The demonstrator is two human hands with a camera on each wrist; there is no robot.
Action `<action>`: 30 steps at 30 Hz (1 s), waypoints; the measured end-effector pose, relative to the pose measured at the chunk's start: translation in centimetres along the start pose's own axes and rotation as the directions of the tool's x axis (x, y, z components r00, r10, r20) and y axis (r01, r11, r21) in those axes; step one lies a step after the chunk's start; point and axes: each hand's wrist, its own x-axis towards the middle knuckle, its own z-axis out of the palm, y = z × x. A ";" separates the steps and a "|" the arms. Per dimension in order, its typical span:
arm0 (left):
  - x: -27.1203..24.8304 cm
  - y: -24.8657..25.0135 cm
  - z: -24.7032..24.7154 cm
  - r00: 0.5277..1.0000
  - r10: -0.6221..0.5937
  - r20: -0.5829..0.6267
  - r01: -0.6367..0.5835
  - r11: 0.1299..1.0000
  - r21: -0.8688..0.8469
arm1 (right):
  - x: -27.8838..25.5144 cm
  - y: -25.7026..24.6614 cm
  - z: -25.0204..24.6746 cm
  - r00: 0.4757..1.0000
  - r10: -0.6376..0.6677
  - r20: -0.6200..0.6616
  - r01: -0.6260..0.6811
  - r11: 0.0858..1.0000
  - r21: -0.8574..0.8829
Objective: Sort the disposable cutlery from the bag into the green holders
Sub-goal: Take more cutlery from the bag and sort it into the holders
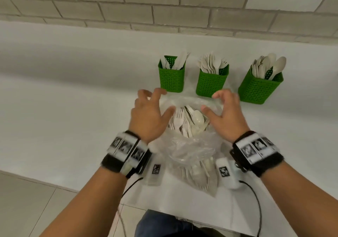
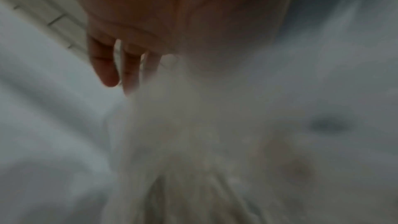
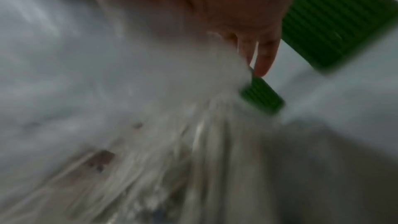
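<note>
clear crinkly plastic bag [image 1: 190, 145] of pale disposable cutlery [image 1: 190, 121] on white tabletop [image 1: 73, 108], before three green perforated plastic holders [image 1: 211, 83] | left hand [image 1: 150, 116], right hand [image 1: 226, 116]: grip wide, fingers spread at bag mouth, holding nothing | risk: slippery film slumps, cutlery spills; holders near, easily toppled

A pale brick wall [image 1: 164, 4] with darker mortar lines runs across the far side. Below it, a white counter [image 1: 64, 83] spans left to right. Near left, light floor tiles [image 1: 36, 203] show thin grout joints.
</note>
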 end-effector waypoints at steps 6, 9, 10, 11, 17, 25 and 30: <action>-5.5 1.2 -1.4 0.905 -0.197 0.377 0.080 0.949 0.304 | -4.4 -2.1 -3.4 0.876 0.220 0.430 0.106 0.780 -0.617; -5.0 1.3 -1.1 0.841 -0.207 0.500 0.164 0.978 0.129 | -3.7 -2.4 -2.5 0.855 0.251 0.454 0.001 0.875 -0.485; -4.8 1.1 -1.2 0.812 -0.196 0.550 0.213 0.976 0.033 | -3.6 -2.1 -2.2 0.841 0.261 0.475 -0.035 0.901 -0.433; -4.6 0.7 -1.3 0.794 -0.171 0.583 0.257 0.964 -0.068 | -3.6 -1.7 -1.9 0.830 0.263 0.491 -0.077 0.927 -0.366; -4.3 -1.1 -0.9 0.941 -0.164 0.297 0.337 0.549 -0.765 | -3.7 -0.4 -1.8 0.876 0.159 0.456 -0.453 0.598 0.661; -3.3 -2.6 1.6 0.937 -0.292 0.192 0.349 0.749 -0.564 | -3.8 1.1 -0.8 0.842 0.319 0.434 -0.397 0.912 0.102; -2.7 -3.4 1.5 0.879 -0.216 0.425 0.458 0.629 -0.628 | -2.5 -0.5 0.6 0.857 0.320 0.404 -0.443 0.857 0.261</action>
